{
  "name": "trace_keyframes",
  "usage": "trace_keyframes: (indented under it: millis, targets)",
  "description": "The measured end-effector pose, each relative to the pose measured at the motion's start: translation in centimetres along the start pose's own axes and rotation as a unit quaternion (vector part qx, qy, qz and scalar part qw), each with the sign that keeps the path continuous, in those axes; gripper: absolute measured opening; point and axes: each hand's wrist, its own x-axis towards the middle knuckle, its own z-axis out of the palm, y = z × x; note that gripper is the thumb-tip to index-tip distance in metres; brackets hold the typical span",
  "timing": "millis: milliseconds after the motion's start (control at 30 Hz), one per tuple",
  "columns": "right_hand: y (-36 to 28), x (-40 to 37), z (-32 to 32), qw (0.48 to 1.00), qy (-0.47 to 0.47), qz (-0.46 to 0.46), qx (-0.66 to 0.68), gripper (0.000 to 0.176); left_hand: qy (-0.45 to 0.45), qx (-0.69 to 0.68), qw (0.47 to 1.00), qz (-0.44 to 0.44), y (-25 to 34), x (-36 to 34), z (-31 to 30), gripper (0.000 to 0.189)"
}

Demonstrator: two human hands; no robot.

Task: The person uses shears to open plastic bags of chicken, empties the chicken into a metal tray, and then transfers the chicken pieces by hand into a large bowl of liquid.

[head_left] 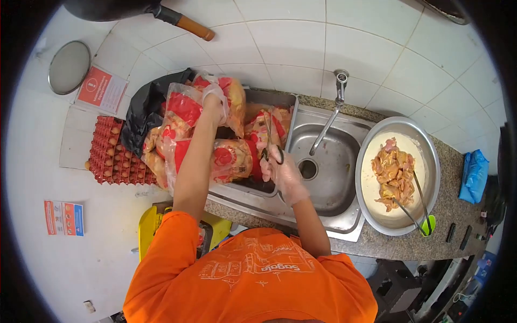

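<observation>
The left hand (pixel 214 105), gloved, has its grip clenched on the top of a chicken bag (pixel 186 110), which stands in the left sink basin (pixel 288 105). The right hand (pixel 284 175) grasps scissors (pixel 271 141), blades pointing up. A bowl (pixel 428 156) of chicken pieces (pixel 393 172) rests on the surface (pixel 452 199), right of the sink.

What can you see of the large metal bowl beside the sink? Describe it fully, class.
The large metal bowl is round, wide and shallow, and its dull shine looks like stainless steel. It stands upright on the speckled stone counter, just right of the sink, with its rim over the sink's edge. It holds a pale liquid and a heap of orange-tinted raw chicken pieces. Metal tongs with a green end lie in it, resting on the near rim.
</observation>
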Motion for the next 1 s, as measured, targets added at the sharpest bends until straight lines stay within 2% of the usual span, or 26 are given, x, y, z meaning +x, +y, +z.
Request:
trace_keyframes:
  millis: [33,67,100,133,167,200,267,300,367,400,467,500,567,667,700,767,800,833,867,900,967,1000]
  targets:
    - [0.3,-0.1,0.3,0.995,-0.049,0.020,0.089,0.052,0.013,-0.002,1.000,0.007,0.7,-1.6,-0.4,0.020]
    - [0.5,-0.5,0.7,0.995,-0.051,0.019,0.089,0.052,0.025,-0.004,1.000,0.013,1.2,-3.2,-0.5,0.018]
    - [0.6,-0.9,1.0,0.985,-0.103,0.027,0.138,0.057,0.024,-0.005,1.000,0.015,1.6,-4.4,-0.3,0.018]
    - [0.7,-1.3,1.3,0.970,-0.154,0.035,0.186,0.062,0.024,0.051,0.993,0.105,1.7,-5.3,-0.1,0.021]
    - [0.6,-1.7,1.7,0.963,-0.159,0.059,0.209,0.062,0.024,0.108,0.975,0.193,1.8,-6.2,0.2,0.029]
    - [0.5,-2.1,2.2,0.963,-0.158,0.058,0.209,0.062,0.023,0.109,0.975,0.193,1.8,-7.0,0.6,0.029]
    - [0.3,-2.5,2.9,0.950,-0.172,0.093,0.246,0.048,0.026,0.205,0.935,0.287,1.6,-8.3,1.4,0.046]
    - [0.4,-2.2,3.2,0.950,-0.169,0.090,0.248,0.048,0.022,0.207,0.936,0.285,2.0,-9.3,1.9,0.046]
    - [0.8,-1.3,3.2,0.971,-0.132,0.051,0.195,0.060,-0.039,0.234,0.964,0.118,3.0,-11.5,2.9,0.059]
    - [1.1,-0.8,2.6,0.971,-0.128,0.048,0.197,0.060,-0.043,0.236,0.964,0.116,3.4,-12.5,3.4,0.059]
    - [2.0,0.3,1.4,0.953,-0.195,0.069,0.223,0.054,-0.079,0.264,0.961,0.035,4.2,-14.1,4.1,0.055]
    - [1.8,-0.2,1.8,0.952,-0.196,0.067,0.225,0.054,-0.080,0.266,0.960,0.036,4.7,-14.6,4.0,0.055]
    - [1.3,-1.4,2.7,0.948,-0.190,0.074,0.246,0.045,-0.237,0.441,0.850,0.161,5.5,-15.4,3.5,0.057]
    - [1.6,2.0,3.4,0.958,-0.170,0.018,0.229,0.044,-0.200,0.473,0.841,0.169,4.2,-15.5,3.5,0.053]
    - [1.4,2.6,3.8,0.948,-0.172,0.030,0.267,0.037,-0.203,0.474,0.840,0.170,3.6,-15.3,3.7,0.053]
    - [0.9,1.6,4.8,0.952,-0.162,0.031,0.256,0.032,-0.117,0.225,0.928,0.272,2.7,-14.1,3.6,0.036]
    - [0.8,0.9,5.4,0.957,-0.151,0.036,0.244,0.030,-0.116,0.226,0.927,0.277,2.2,-13.1,3.3,0.036]
    - [1.1,0.1,5.6,0.961,-0.157,0.003,0.227,0.029,-0.096,0.166,0.938,0.289,1.7,-12.2,3.0,0.034]
    - [1.5,0.2,5.7,0.961,-0.159,0.003,0.227,0.029,-0.076,0.106,0.945,0.300,1.2,-11.3,2.7,0.032]
    - [1.8,0.3,5.9,0.960,-0.149,0.019,0.237,0.028,-0.077,0.107,0.945,0.300,1.4,-11.7,2.8,0.032]
    - [2.5,0.4,6.3,0.963,-0.129,0.015,0.235,0.027,-0.014,-0.021,0.985,0.171,1.2,-12.8,3.0,0.025]
    - [2.7,0.1,6.3,0.963,-0.128,0.015,0.235,0.027,-0.015,-0.021,0.985,0.170,1.2,-13.5,2.9,0.025]
